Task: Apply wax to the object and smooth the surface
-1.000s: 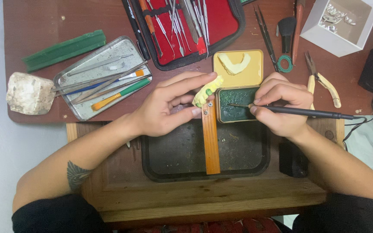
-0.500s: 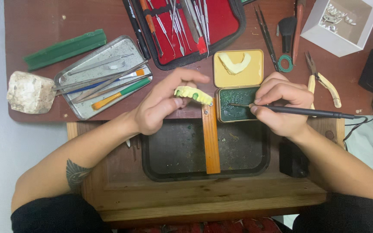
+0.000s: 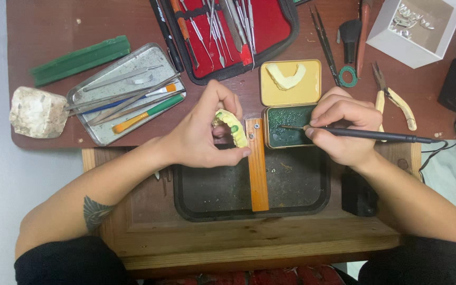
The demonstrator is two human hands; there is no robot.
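Picking up green wax, by the look of it: right hand [image 3: 344, 129] pinching dark stylus [image 3: 365, 135], tip in green wax tin [image 3: 291, 126] at three o'clock of pale dental cast [image 3: 231, 126], pinched by left hand [image 3: 204, 137]. Next, probably: steady carry to cast.

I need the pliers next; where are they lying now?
In the head view, the cream-handled pliers lie on the table's right side, just right of the right hand, below the white box.
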